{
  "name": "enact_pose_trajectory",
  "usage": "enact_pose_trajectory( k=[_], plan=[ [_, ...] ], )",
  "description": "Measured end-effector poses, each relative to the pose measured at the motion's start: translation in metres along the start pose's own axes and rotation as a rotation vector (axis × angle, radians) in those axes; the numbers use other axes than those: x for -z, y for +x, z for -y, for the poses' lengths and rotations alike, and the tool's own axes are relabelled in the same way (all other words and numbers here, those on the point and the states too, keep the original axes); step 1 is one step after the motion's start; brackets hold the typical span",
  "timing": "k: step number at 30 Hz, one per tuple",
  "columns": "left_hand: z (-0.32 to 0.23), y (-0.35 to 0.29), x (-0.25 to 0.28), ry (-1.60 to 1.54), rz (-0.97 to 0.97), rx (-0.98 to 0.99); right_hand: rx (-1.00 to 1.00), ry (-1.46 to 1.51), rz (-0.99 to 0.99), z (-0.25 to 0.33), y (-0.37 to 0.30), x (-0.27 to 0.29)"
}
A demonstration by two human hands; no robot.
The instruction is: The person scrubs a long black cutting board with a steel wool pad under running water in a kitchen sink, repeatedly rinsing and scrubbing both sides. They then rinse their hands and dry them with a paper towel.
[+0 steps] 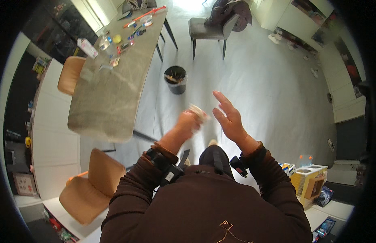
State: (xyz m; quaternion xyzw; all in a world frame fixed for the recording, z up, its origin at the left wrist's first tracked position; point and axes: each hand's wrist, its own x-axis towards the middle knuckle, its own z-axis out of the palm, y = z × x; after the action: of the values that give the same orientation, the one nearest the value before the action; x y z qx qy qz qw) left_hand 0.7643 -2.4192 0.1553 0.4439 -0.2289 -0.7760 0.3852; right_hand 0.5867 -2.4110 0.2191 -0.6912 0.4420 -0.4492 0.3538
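Observation:
My left hand (188, 122) is closed round a small whitish thing (199, 112), smeared by motion, whose kind I cannot make out. Just right of it my right hand (231, 120) is raised with its fingers stretched out and nothing in it. Both hands are above the floor, apart from each other. Beyond them stands a black trash bin (175, 86), with a liner over its rim and some waste inside.
A long grey table (109, 97) at the left carries several small items and a carton (87, 48) at its far end. Tan chairs (107, 172) stand beside it. A grey chair (208, 29) with a dark coat is farther off. A yellow-and-white toy unit (307, 178) stands at the right.

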Motion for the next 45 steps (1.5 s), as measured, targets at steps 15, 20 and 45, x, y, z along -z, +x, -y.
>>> enact_pose_trajectory(
  k=[15, 20, 45],
  plan=[
    [-0.156, 0.181, 0.083, -0.138, -0.414, -0.171, 0.244, -0.219, 0.607, -0.147, 0.335, -0.020],
    [-0.165, 0.160, 0.166, -0.341, -0.637, -0.242, 0.292, -0.224, 0.503, -0.178, 0.487, -0.055],
    [-0.297, 0.295, 0.168, -1.093, -1.697, -0.227, 0.263, -0.728, 0.804, -0.327, 1.112, -0.518]
  ],
)
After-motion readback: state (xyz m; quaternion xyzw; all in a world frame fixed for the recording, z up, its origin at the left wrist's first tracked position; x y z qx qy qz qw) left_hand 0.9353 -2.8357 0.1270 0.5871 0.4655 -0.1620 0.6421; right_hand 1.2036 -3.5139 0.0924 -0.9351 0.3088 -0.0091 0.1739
